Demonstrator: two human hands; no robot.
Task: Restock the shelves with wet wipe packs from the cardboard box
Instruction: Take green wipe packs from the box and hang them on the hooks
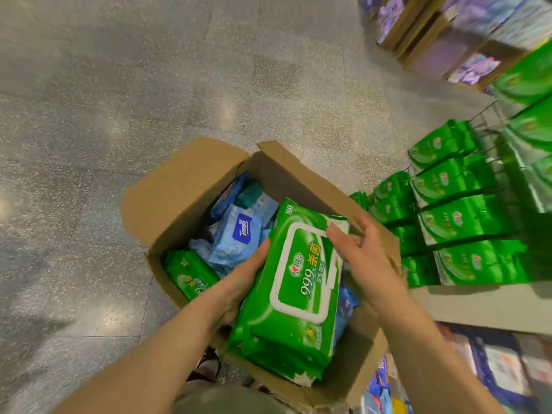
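Head view: green wet wipe stack (294, 291) held above the open cardboard box (191, 186), at least two packs, top one face up with white flip lid toward camera. Left hand (242, 282) cups the stack's left long edge from below; thumb lies along the edge, other fingers hidden under the packs, so they wrap it. Right hand (361, 252) sits at the stack's upper right corner, fingers straight and slightly spread, tips resting on the top pack near the lid's far corner; no curl round it visible.

Below and left of the left fingers, inside the box: another green pack (189, 274) against the near-left wall. Beyond the left fingertips: loose blue wipe packs (239, 234), one with a dark blue label. More blue packs (346, 306) show under the stack's right edge, below the right wrist. Box flaps stand open on the far side; its right wall runs just behind the right hand.

Right of the right fingers, well apart: shelf (478, 306) with rows of standing green packs (466, 216) between wire dividers, blurred. Under the shelf edge, lower tier with blue and white goods (501, 369), too blurred to identify. Far upper right: purple packages (475, 67) in wooden crates. Speckled grey floor (119, 85) around the box.
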